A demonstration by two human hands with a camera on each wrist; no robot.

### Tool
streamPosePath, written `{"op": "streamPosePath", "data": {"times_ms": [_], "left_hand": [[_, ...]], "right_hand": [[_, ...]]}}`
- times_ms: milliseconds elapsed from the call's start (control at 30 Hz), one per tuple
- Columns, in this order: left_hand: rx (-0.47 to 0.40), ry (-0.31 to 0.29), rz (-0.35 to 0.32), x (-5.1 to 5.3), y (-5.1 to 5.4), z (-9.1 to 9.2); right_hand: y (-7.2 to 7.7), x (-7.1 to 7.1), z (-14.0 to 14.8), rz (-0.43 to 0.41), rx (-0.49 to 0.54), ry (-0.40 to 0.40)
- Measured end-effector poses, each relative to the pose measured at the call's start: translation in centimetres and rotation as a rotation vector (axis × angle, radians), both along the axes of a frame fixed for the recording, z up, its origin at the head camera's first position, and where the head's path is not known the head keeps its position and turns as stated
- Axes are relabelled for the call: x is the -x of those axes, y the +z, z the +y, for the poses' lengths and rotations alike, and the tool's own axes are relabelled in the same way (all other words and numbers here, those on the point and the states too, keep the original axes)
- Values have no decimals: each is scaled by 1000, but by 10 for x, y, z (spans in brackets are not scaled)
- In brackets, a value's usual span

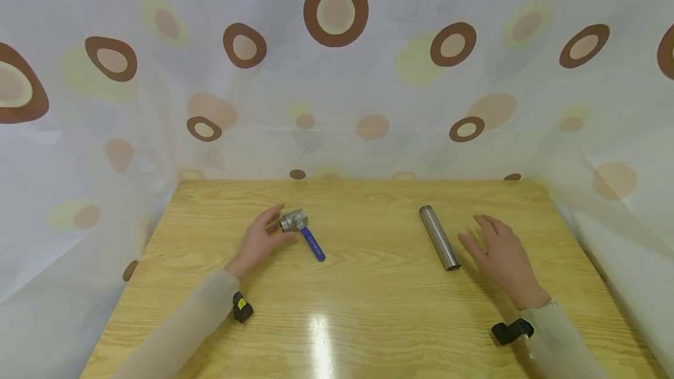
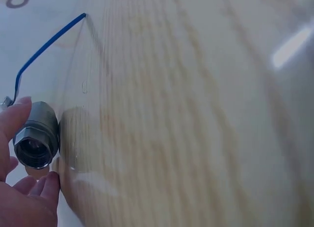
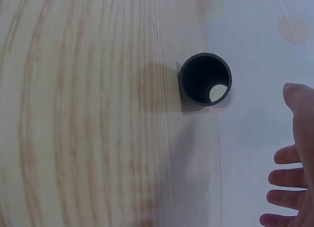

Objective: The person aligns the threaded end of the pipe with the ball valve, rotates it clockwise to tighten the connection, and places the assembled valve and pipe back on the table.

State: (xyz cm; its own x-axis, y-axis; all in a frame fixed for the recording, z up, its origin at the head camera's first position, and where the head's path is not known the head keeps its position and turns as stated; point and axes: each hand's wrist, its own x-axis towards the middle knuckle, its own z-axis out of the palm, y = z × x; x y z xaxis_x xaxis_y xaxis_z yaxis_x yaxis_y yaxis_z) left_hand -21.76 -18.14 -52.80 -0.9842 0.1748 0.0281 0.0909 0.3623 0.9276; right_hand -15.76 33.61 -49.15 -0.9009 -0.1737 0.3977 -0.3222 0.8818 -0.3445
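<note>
A steel valve (image 1: pixel 293 220) with a blue lever (image 1: pixel 313 244) lies on the wooden table at centre left. My left hand (image 1: pixel 260 243) is around its left end, fingers behind and thumb in front, without a plain grip. In the left wrist view the hand (image 2: pixel 27 205) is beside the threaded opening of the valve (image 2: pixel 43 121); contact is unclear. Right of centre lies a steel tube (image 1: pixel 440 237), slanting. My right hand (image 1: pixel 502 259) hovers to its right with relaxed, spread fingers. The right wrist view shows the tube's open end (image 3: pixel 205 79) apart from the hand (image 3: pixel 305 138).
The wooden table (image 1: pixel 358 297) reaches back to a white patterned sheet (image 1: pixel 389 92), which also hangs along both sides. The valve and the tube lie well apart. A bright reflection shows on the table near the front.
</note>
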Motion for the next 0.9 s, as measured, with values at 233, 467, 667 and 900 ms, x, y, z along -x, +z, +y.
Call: {"op": "streamPosePath", "data": {"times_ms": [233, 467, 667, 900], "left_hand": [[16, 2, -36, 5, -4, 3], [60, -7, -18, 8, -6, 7], [61, -6, -23, 10, -7, 8], [79, 15, -44, 12, -1, 9]], "right_hand": [[0, -1, 1, 4, -9, -12], [0, 0, 3, -15, -15, -20], [-1, 0, 4, -34, -12, -24], [-1, 1, 6, -50, -7, -30]]}}
